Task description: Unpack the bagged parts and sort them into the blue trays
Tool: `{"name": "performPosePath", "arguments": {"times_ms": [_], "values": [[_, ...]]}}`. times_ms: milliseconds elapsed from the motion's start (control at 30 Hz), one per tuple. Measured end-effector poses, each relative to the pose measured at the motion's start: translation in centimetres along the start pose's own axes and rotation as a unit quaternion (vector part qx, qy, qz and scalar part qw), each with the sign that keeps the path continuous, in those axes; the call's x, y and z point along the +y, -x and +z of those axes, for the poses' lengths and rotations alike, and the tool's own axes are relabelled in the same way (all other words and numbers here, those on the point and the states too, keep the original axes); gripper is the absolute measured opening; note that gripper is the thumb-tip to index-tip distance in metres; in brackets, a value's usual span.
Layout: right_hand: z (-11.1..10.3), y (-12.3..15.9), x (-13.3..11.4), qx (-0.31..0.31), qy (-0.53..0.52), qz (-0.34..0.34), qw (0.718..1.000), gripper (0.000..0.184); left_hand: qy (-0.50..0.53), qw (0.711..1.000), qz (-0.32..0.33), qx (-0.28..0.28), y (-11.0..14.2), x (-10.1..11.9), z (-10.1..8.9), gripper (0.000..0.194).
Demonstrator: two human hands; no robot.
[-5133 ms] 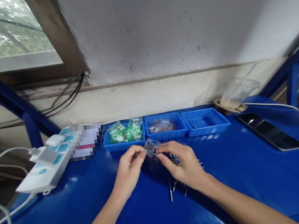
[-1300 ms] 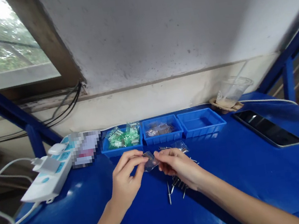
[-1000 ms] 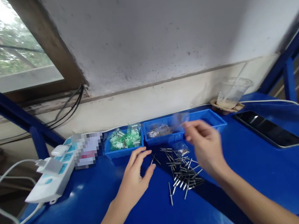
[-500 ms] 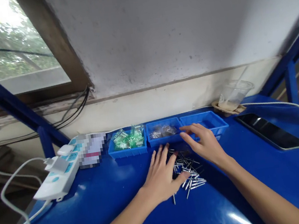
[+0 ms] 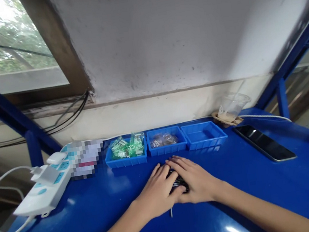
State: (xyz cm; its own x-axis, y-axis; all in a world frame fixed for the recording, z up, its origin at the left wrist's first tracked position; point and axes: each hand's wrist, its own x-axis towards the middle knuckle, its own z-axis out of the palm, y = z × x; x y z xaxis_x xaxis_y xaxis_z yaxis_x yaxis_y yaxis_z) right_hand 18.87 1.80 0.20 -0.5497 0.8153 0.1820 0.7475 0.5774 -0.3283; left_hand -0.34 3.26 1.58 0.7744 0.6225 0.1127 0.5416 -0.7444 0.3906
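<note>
A pile of thin silver metal pins (image 5: 178, 182), rivet-like in shape, lies on the blue tabletop, mostly hidden under my hands. My left hand (image 5: 160, 190) rests over its left side with the fingers stretched out. From the right, my right hand (image 5: 195, 179) cups the pile, its fingers extended and curved. Fingertips and thumbs of both hands meet or overlap around the pins, and neither hand is closed in a grip. One pin sticks out below my left hand.
Behind the hands stand a blue bin with green-and-white packets (image 5: 128, 161), a bin with bagged small parts (image 5: 168, 150) and a third blue bin (image 5: 206, 143). A power strip (image 5: 44, 194) sits left; a phone (image 5: 264, 142) and plastic cup (image 5: 233, 106) are right.
My right hand has come down from beside the bins to the pile and met my left hand. The pins, spread out before, are now gathered and largely covered. The view has shifted slightly.
</note>
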Motion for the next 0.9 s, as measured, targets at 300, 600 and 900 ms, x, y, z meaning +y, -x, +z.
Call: {"name": "performPosePath", "arguments": {"times_ms": [300,600,900], "values": [[1.0,-3.9,-1.9,0.016,-0.114,-0.043,0.992,0.075,0.08,0.994,-0.076,0.015,2.3,-1.5,-2.0,0.038],[-1.7,-2.6,1.1,0.028,-0.119,-0.01,0.992,0.044,0.118,0.988,-0.098,0.001,2.0,-1.3,-2.2,0.038],[-1.4,-3.4,1.0,0.029,-0.046,-0.035,0.998,0.021,0.109,0.989,-0.091,0.037,1.9,-1.5,-2.0,0.043]]}}
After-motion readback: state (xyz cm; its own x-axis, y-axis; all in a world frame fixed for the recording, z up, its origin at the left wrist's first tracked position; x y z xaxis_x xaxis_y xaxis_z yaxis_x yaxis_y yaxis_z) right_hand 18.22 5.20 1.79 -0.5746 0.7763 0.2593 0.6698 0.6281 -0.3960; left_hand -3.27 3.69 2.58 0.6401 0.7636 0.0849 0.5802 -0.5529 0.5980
